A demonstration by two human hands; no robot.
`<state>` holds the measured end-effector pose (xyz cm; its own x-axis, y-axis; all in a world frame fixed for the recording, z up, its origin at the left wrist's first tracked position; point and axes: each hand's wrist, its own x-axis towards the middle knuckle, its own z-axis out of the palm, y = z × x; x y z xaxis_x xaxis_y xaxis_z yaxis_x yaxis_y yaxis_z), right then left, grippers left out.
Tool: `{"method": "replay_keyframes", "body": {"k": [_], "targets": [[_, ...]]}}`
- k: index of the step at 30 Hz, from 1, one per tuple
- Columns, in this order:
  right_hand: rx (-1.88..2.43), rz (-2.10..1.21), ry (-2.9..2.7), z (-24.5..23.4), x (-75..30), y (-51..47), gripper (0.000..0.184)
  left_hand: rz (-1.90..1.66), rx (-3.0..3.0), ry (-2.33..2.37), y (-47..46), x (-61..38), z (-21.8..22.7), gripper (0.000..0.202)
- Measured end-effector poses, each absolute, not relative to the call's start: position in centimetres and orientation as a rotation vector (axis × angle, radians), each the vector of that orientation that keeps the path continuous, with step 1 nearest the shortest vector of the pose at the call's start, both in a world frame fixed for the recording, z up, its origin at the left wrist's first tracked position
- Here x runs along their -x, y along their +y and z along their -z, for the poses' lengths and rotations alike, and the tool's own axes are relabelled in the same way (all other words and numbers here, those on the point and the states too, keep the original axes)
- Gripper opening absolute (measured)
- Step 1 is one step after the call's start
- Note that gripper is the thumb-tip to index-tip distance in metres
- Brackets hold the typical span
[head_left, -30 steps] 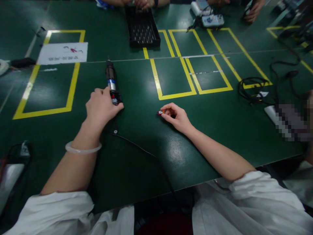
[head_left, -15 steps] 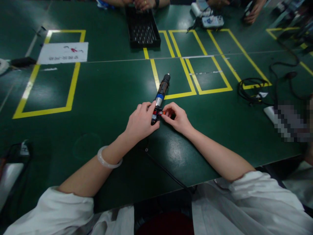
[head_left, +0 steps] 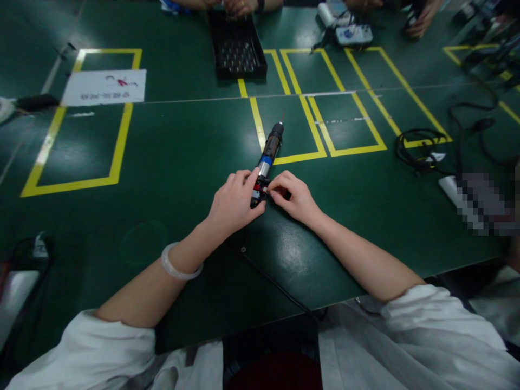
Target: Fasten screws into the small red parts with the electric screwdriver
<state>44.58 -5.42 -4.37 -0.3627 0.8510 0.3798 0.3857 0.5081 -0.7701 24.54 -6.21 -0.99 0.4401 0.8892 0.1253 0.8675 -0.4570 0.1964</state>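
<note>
An electric screwdriver point(head_left: 271, 146) lies slanted on the green table, its dark tip pointing away from me. It has a blue band and a silver section, and red and white inner parts show near its rear end. My left hand point(head_left: 234, 199) is wrapped round that rear end, thumb at the near side. My right hand point(head_left: 296, 196) is closed in a pinch at the right side of the same end. Whatever is between those fingertips is too small to name. A thin black cable point(head_left: 280, 288) with a round end runs below my hands.
Across the table, a person's hands point(head_left: 239, 6) are over a black tray point(head_left: 241, 71). Yellow tape rectangles mark the table, with a white sign point(head_left: 106, 88) at left. A coiled black cable point(head_left: 418, 149) lies at right, and another person's hand point(head_left: 424, 23) is at far right.
An orange spot at my right fingertips no longer shows. A faint reddish streak now appears beyond the screwdriver's tip. Both hands stay in almost the same place.
</note>
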Motion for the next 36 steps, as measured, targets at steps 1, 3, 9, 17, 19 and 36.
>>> {"method": "replay_keyframes", "body": {"k": [1,3,9,17,19,36], "targets": [[1.014,-0.743,-1.955,4.4,-44.6,-5.4,0.005,-0.319,-2.579,1.578,-6.2,-24.6,1.0,0.067],[1.009,-0.746,-1.945,4.4,-44.5,-5.4,0.004,-0.317,-2.585,1.577,-6.2,-24.6,1.1,0.067],[1.058,-0.771,-1.889,4.8,-44.3,-5.2,0.006,-0.303,-2.594,1.575,-6.4,-24.6,1.1,0.067],[1.027,-0.774,-1.874,4.7,-44.4,-5.3,0.005,-0.303,-2.609,1.666,-6.4,-25.3,1.1,0.066],[1.033,-0.781,-1.867,4.7,-44.4,-5.4,0.003,-0.299,-2.604,1.684,-6.3,-25.4,1.1,0.064],[1.045,-0.927,-1.788,5.0,-44.6,-5.2,0.022,-0.056,-2.41,2.043,-2.2,-18.6,-0.8,0.064]]}}
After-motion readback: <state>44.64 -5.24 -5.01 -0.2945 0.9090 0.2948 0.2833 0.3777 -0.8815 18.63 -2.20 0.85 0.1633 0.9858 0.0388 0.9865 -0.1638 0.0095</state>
